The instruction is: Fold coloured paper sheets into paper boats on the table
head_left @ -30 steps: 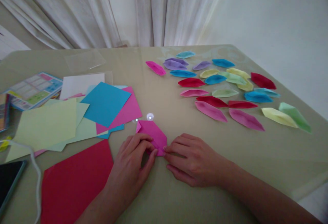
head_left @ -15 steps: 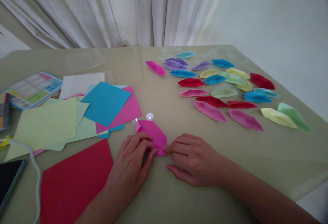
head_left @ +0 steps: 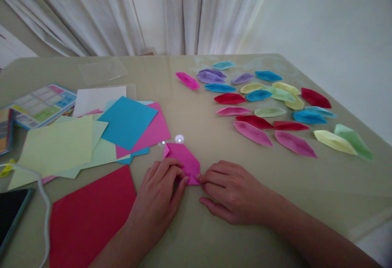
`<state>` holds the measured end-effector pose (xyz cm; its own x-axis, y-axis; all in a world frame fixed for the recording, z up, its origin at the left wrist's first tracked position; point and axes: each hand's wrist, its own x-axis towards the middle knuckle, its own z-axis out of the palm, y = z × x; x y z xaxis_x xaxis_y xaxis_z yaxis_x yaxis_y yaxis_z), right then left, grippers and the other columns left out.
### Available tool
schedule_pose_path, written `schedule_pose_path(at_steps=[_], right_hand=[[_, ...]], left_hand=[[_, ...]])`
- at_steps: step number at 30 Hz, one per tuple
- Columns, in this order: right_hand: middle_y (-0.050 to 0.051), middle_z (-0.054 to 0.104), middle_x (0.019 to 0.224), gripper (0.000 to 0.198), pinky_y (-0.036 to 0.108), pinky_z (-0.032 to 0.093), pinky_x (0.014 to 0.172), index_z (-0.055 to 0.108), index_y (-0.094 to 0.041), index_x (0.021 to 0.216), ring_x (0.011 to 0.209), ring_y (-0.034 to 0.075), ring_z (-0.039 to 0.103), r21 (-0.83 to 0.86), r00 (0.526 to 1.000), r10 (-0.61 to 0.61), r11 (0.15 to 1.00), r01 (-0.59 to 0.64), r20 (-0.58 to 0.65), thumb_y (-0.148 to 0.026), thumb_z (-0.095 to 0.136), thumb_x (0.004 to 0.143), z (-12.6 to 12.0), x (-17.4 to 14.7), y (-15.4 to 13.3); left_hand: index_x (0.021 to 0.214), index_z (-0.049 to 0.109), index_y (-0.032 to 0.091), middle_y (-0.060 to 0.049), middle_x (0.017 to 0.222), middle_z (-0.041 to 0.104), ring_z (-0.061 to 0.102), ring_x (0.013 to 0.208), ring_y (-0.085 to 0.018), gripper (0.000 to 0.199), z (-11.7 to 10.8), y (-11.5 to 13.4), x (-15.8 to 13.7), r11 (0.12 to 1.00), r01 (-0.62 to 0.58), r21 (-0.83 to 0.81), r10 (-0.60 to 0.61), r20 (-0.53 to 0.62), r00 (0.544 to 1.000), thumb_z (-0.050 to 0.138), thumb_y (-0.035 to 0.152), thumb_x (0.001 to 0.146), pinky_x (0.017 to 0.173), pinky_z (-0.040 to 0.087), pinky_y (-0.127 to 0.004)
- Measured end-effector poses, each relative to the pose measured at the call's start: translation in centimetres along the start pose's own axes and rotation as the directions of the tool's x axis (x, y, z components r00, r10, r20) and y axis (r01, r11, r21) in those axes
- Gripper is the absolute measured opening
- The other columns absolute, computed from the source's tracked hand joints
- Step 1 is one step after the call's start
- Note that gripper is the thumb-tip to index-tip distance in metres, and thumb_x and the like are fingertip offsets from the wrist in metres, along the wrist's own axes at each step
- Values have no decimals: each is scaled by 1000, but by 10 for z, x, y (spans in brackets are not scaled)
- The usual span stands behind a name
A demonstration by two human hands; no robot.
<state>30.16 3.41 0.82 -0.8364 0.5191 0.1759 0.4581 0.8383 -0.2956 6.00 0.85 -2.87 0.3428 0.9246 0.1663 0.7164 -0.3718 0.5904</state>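
A small folded sheet of pink paper (head_left: 187, 159) lies on the table in front of me, its top right corner cut off by a slanting fold and a small flap turned in at the top left. My left hand (head_left: 163, 188) covers its lower left part, thumb and index finger pinched together at the bottom edge. At the lower right corner, the index fingertip of my right hand (head_left: 228, 190) presses on the paper. The right thumb is held apart below, touching no paper. What lies under the left fingers is hidden.
Folded paper boats (head_left: 252, 133) in several colours fill the right side. At left are loose coloured sheets (head_left: 61, 145), a red sheet (head_left: 92, 215) partly under my left forearm, a phone (head_left: 12, 211) and a white cable (head_left: 47, 215). Clear suction cups (head_left: 179, 139) sit beyond the pink paper.
Both hands keep almost the same hold on the pink paper. The whole view has shifted very slightly.
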Motion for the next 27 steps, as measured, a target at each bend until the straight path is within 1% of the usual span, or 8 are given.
schedule_pose_path(at_steps=[2,4,8,12,16,21,24,27], right_hand=[[7,77,92,17,37,54,84,71,-19,98,88,22,69,-1,1000,-3,1000,3,3,-31,61,106,-1,1,0],[7,77,93,16,38,53,84,71,-19,106,88,22,68,-7,1000,-6,1000,6,13,-30,60,106,-2,1,-1],[8,75,99,24,39,51,85,70,-17,122,93,23,67,-33,999,0,999,1,42,-31,59,107,0,1,-3],[8,73,103,28,41,50,83,71,-16,124,94,24,65,-55,996,35,998,-31,83,-35,61,106,0,-1,-8],[8,72,104,25,40,49,84,72,-17,119,94,24,64,-67,994,55,997,-49,93,-36,64,105,-1,-1,-10],[8,72,103,24,39,49,85,73,-17,117,95,23,64,-56,994,56,997,-51,91,-37,63,107,-1,1,-9],[7,73,106,26,39,49,87,72,-16,120,98,23,65,-51,994,47,998,-42,100,-36,61,108,-1,-1,-8],[7,73,108,27,39,49,89,72,-16,122,101,23,65,-47,993,50,998,-45,105,-36,60,108,0,-2,-8]], left_hand=[[105,62,24,-6,118,64,58,112,-27,9,0,0,0,1000,-4,1,4,-2,1000,54,28,108,101,45,-47],[106,62,24,-5,119,64,58,113,-27,7,1,-1,0,1000,-2,0,2,-2,1000,55,27,108,102,45,-47],[107,62,25,-5,121,63,58,114,-27,7,2,-1,0,1000,17,-13,-17,6,1000,56,28,108,102,45,-47],[106,63,26,-4,120,64,59,112,-27,7,1,-2,0,999,21,-39,-21,-6,1000,56,27,107,101,46,-46],[104,64,26,-4,116,66,60,109,-27,6,1,-4,1,998,14,-58,-16,-30,999,58,23,106,98,48,-44],[113,62,27,-4,116,65,59,110,-27,12,-2,-2,3,996,6,-90,-6,-5,1000,52,20,108,97,48,-44],[114,61,25,-5,116,64,58,109,-29,10,-1,3,4,998,44,-39,-44,0,999,54,23,107,97,48,-49],[113,61,25,-6,116,64,58,107,-31,10,3,4,4,999,41,24,-40,-8,999,58,20,105,96,49,-53]])
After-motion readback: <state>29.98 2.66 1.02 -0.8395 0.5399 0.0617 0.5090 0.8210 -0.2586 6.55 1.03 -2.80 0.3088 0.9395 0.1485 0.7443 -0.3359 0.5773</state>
